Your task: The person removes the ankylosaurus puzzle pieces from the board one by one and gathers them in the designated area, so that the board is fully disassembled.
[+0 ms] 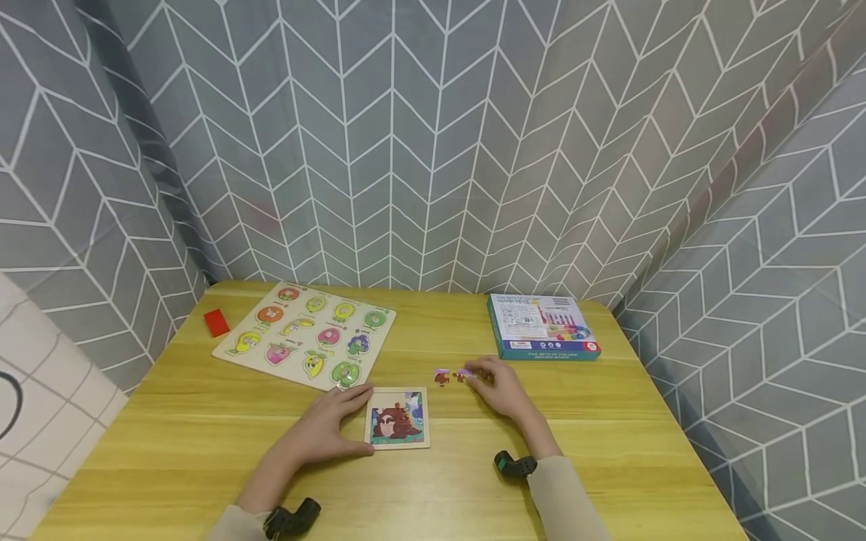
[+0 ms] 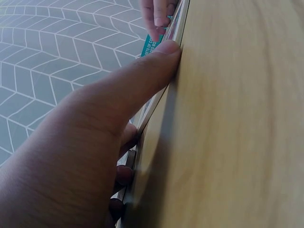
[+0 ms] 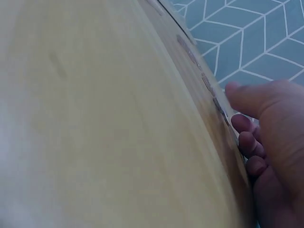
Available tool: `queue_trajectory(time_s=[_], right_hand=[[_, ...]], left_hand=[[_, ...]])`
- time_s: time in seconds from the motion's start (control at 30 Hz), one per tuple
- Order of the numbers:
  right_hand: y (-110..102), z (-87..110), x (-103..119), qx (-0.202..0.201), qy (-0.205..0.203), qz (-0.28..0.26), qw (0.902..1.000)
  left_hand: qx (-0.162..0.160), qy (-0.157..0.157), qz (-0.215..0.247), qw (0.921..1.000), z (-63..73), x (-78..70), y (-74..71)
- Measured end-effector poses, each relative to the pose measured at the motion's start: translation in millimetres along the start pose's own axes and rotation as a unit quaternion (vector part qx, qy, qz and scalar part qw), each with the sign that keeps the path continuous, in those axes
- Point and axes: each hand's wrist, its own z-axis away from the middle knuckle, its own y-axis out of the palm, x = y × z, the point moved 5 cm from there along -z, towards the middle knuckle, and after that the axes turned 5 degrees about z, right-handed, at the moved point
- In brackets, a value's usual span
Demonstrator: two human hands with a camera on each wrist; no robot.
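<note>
A small square jigsaw tray [image 1: 398, 446] with a pale wooden rim lies in front of me, partly filled with a brown hedgehog-like picture. At its left side my left hand [image 1: 323, 427] holds it, forefinger at the upper corner and thumb at the lower one. The left wrist view shows the thumb [image 2: 137, 71] against the tray's edge. Beyond the tray, loose puzzle pieces [image 1: 441, 376] in brown and purple lie on the wood. My right hand [image 1: 499, 385] reaches over the rightmost piece [image 1: 463, 375], fingertips right at it; in the right wrist view thumb and fingers are apart.
Behind the left hand lies a larger fruit puzzle board [image 1: 318, 340], close to the tray. A red rectangle [image 1: 216, 323] sits left of it. At the back right is a flat teal game box [image 1: 541, 327]. Grey patterned curtains [image 1: 406, 150] surround the wooden table [image 1: 433, 496].
</note>
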Motion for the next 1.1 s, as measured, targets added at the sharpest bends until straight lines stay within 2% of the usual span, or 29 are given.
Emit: queue_trajectory(time_s=[0.1, 0.2, 0.27, 0.37, 0.47, 0.6, 0.7, 0.9, 1.1], right_hand=[[-2, 0.5, 8, -0.01, 0.019, -0.013, 0.9997], [0, -3.6, 32, -0.008, 0.006, -0.03, 0.9995], [3, -7.8, 56, 0.002, -0.019, -0.042, 0.9989], [15, -12.0, 88, 0.035, -0.056, -0.047, 0.9967], [33, -9.0, 107, 0.071, -0.073, -0.04, 0.994], [57, 0.1, 111, 0.105, -0.068, -0.034, 0.9916], [65, 5.3, 109, 0.106, -0.069, -0.034, 0.9914], [72, 10.2, 105, 0.093, -0.085, -0.018, 0.9919], [74, 13.9, 102, 0.101, -0.092, -0.003, 0.9906]], left_hand=[[0.002, 0.002, 0.001, 1.0, 1.2, -0.2, 0.0], [0.001, -0.001, 0.0, 1.0, 3.4, 0.5, -1.6], [-0.001, -0.001, -0.002, 1.0, 4.1, 0.9, -2.6], [-0.005, 0.0, -0.004, 1.0, 3.6, 1.0, -3.3], [-0.004, -0.001, -0.004, 1.0, 2.0, 0.5, -2.2], [-0.002, -0.005, 0.0, 1.0, 1.4, -0.2, -0.7], [-0.002, -0.007, 0.005, 1.0, 1.8, -1.1, -0.2], [-0.005, -0.002, 0.004, 1.0, 4.4, -2.3, -1.0], [-0.003, 0.002, 0.003, 1.0, 2.3, -3.5, -2.1]])
